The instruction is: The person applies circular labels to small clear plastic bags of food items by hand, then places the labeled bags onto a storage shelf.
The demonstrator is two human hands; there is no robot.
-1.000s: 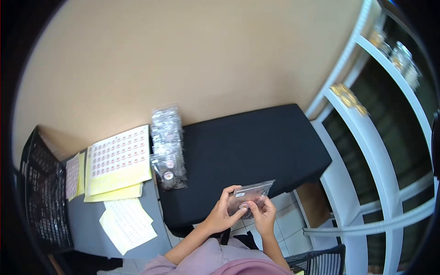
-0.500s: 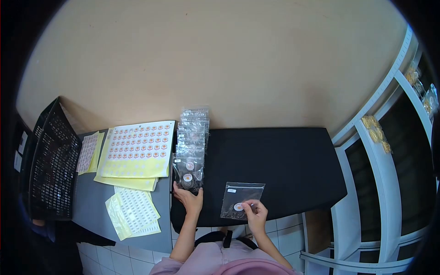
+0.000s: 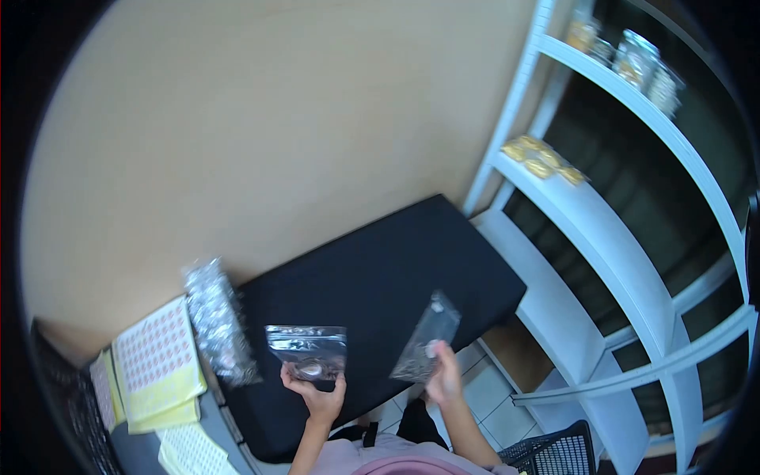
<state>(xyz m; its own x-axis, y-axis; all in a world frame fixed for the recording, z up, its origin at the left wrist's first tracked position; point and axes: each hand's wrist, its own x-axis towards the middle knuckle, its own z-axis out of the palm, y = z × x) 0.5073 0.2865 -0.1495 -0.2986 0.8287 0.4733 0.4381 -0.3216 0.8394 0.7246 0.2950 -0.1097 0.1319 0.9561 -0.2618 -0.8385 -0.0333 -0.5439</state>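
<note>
My left hand (image 3: 314,393) holds up a clear zip bag (image 3: 307,352) with a round item inside, above the near edge of the black table (image 3: 380,277). My right hand (image 3: 443,378) grips a second clear zip bag (image 3: 423,348) with a round sticker on it, raised and tilted to the right over the table's front edge. A row of filled clear bags (image 3: 214,321) lies along the table's left end, left of my left hand.
Yellow sticker sheets (image 3: 158,360) lie on a grey surface at left. A white shelf unit (image 3: 602,237) with gold packets (image 3: 542,162) and jars (image 3: 641,63) stands at right. A black basket (image 3: 554,455) sits on the floor at lower right.
My left hand has picked a bag off the row and lifted it. My right hand has raised its stickered bag off the table and swung it right. The view has turned right.
</note>
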